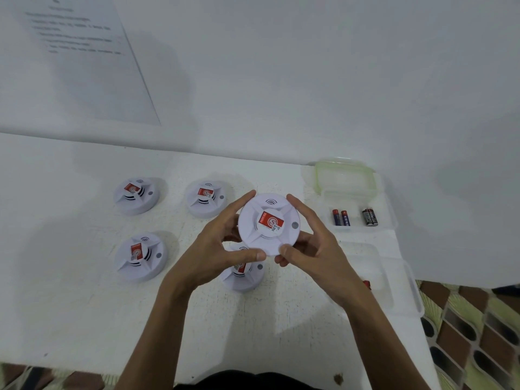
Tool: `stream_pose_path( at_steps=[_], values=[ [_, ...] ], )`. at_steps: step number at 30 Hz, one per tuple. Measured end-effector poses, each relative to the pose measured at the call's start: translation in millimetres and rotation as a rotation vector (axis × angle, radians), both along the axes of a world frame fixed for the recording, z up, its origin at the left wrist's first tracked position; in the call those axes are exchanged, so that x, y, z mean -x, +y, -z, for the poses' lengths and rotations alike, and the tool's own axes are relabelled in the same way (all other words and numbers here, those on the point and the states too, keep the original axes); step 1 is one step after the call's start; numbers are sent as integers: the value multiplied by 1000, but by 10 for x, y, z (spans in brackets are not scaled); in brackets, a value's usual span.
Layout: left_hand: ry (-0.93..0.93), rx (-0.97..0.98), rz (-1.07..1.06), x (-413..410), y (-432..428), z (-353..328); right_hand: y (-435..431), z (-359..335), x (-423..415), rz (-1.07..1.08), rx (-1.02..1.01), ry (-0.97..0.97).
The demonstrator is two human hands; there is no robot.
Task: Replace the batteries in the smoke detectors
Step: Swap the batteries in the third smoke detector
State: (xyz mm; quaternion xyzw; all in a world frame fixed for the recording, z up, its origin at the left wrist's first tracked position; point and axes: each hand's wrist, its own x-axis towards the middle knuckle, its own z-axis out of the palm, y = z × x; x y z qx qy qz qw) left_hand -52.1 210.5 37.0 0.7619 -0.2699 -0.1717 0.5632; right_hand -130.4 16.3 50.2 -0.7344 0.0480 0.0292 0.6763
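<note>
I hold a round white smoke detector point(268, 223) with a red label above the table, face up. My left hand point(216, 249) grips its left rim, thumb on the near edge. My right hand point(312, 246) grips the right rim the same way. Several more detectors lie on the table: two at the back point(136, 195) point(206, 197), one at the left point(139, 256), and one point(243, 273) partly hidden under my hands. Two red-and-blue batteries point(341, 217) and two black batteries point(370, 216) lie in a clear tray point(389, 218) to the right.
A clear box with a green-rimmed lid point(344, 174) stands behind the battery tray. Another clear container point(394, 280) with a small red item sits at the table's right edge. A printed sheet point(81, 60) hangs on the wall. Patterned floor point(475, 333) shows at the right.
</note>
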Motion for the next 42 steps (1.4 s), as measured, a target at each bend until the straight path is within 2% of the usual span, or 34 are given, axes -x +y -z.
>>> stream_pose_path(
  at_steps=[12, 17, 25, 31, 35, 42],
  values=[
    [26, -59, -61, -99, -16, 163, -29, 84, -55, 18, -19, 28],
    [-12, -112, -67, -240, -105, 244, -64, 245, -174, 46, 41, 80],
    [-41, -214, -104, -618, -373, 439, -116, 434, -583, 174, 238, 77],
    [-57, -297, -65, -912, -531, 642, -189, 672, -892, 186, 502, 131],
    [-109, -390, -68, -1013, -572, 816, -200, 825, -973, 175, 563, 185],
    [-127, -378, -36, -1052, -599, 974, -251, 963, -1000, 160, 596, 262]
  ],
)
